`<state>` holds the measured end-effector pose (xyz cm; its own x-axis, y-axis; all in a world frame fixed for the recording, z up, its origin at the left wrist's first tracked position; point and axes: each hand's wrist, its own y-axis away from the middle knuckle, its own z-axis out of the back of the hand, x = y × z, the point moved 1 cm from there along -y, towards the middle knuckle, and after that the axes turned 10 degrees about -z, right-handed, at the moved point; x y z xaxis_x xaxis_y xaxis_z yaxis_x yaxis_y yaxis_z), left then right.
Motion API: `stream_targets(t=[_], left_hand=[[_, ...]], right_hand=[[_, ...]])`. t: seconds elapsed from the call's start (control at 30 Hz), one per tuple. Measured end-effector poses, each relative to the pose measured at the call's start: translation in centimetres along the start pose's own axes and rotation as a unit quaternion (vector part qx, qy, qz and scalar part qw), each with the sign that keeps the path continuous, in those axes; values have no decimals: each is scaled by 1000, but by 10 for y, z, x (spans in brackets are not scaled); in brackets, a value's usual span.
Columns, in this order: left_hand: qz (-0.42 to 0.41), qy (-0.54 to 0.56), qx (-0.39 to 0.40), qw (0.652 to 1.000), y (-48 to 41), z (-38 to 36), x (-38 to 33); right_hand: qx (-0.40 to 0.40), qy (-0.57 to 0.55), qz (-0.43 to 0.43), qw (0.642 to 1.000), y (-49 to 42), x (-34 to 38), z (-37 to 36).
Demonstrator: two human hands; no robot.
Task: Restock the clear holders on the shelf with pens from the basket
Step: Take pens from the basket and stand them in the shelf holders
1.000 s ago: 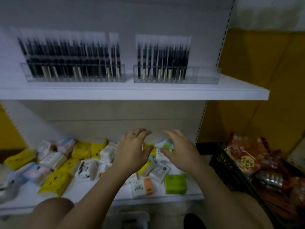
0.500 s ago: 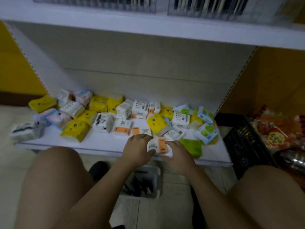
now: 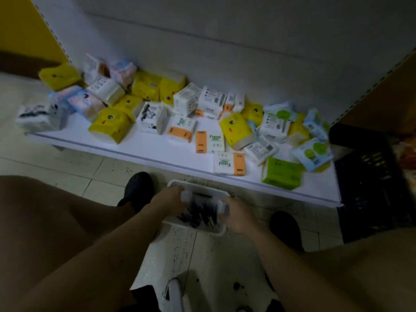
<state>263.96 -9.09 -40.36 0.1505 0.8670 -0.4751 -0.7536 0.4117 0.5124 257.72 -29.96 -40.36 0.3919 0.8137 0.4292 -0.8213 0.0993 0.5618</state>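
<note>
We see a small white plastic basket (image 3: 219, 230), rectangular with rounded corners and a smooth rim, sitting on the pale speckled tile floor (image 3: 74, 176) just near of the low white shelf (image 3: 157, 152). Inside it lie dark slim pens in clear sleeves (image 3: 199, 213), heaped loosely; their long axes run mostly near to far with a slight lean to the right, though motion blur keeps us from telling which end is the tip. The left hand (image 3: 167, 199) reaches into the basket's left side, its fingers curled down among the pens; we cannot tell whether its grip has closed on any. The right hand (image 3: 236, 216) rests at the basket's right side with a pale cylindrical thing at its fingertips, and here too the blur hides whether the grip pinches anything. On the shelf lies a scatter of soft, pillow-shaped tissue packs (image 3: 236, 131) in glossy wrap: yellow, white with orange bands, pale blue and bright green, tilted every way. A black lattice plastic crate (image 3: 369, 176) stands at the right end of the shelf. Two dark rubbery clogs (image 3: 137, 190) flank the basket, and bare knees frame the near edge.
</note>
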Motion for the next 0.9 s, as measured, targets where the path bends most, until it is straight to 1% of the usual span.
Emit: stream_targets(t=[0.17, 0.23, 0.33, 0.43, 0.57, 0.7, 0.8, 0.9], left_hand=[[49, 78, 18, 996, -20, -38, 31], [61, 124, 18, 990, -27, -57, 36], [66, 163, 10, 984, -43, -77, 44], [82, 205, 22, 975, -59, -89, 51], [122, 260, 30, 957, -80, -101, 55], [129, 284, 51, 949, -97, -106, 60], [148, 327, 27, 933, -102, -107, 63], [189, 371, -34, 909, -100, -109, 65]], right_hand=[[74, -7, -18, 997, -30, -4, -26], [109, -26, -34, 993, -41, -7, -40], [139, -19, -42, 989, -49, -11, -52], [146, -49, -53, 987, -48, -11, -54], [148, -35, -77, 985, -54, -8, -53], [160, -21, -88, 983, -68, -5, -59], [165, -21, -89, 982, -79, -6, -66], [176, -12, -80, 981, -91, -9, -78]])
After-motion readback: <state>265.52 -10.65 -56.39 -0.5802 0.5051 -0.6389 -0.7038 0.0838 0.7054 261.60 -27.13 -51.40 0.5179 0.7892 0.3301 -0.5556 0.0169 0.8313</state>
